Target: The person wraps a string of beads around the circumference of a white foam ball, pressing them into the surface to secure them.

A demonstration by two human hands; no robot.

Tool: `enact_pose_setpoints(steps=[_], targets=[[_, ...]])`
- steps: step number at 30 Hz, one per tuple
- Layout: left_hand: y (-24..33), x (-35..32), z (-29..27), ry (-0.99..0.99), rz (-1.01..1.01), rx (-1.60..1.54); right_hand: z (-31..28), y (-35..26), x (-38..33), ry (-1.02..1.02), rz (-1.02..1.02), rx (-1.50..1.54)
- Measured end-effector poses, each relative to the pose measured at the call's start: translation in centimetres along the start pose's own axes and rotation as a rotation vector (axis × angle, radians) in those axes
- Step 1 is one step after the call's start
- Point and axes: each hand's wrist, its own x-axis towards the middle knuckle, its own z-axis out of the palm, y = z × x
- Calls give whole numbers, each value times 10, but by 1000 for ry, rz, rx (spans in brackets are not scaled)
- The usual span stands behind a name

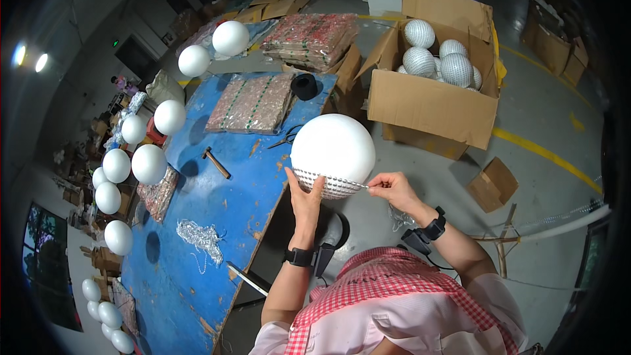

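Note:
A large white ball (333, 146) is in front of me, beside the table edge. Rows of silver bead trim (327, 183) wrap its lower part, while the upper part is bare white. My left hand (304, 201) holds the ball from its lower left, thumb and fingers spread against the beaded rows. At the ball's right side, my right hand (396, 190) is closed in a pinch on the strand of bead trim, drawing it out taut from the ball. Below that hand hangs a loose silver strand (399, 218). Both wrists wear black straps.
On the blue table (230, 200) lie a hammer (215, 162), scissors (286, 138), a black roll (304, 87), wrapped bundles (252, 103) and a tangled silver strand heap (200, 239). Several white balls (149, 164) stand along its left. An open carton (430, 108) at right holds beaded balls (456, 69).

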Motion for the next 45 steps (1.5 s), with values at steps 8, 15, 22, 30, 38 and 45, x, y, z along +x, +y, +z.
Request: enact_pose_setpoints(steps=[8, 15, 22, 30, 38, 45], targets=[[16, -6, 5, 66, -52, -82, 1, 2, -3, -17, -54, -807], [-13, 4, -7, -18, 99, 333, -4, 9, 0, -213, 57, 180], [3, -3, -2, -27, -51, -36, 7, -17, -2, -148, 64, 118], [0, -4, -7, -30, 84, 78, 8, -19, -8, -74, 38, -674], [-3, 0, -10, -79, 60, 103, 3, -26, -19, -184, 65, -53], [23, -7, -8, -32, -108, -114, -1, -21, -18, -122, 82, -117]])
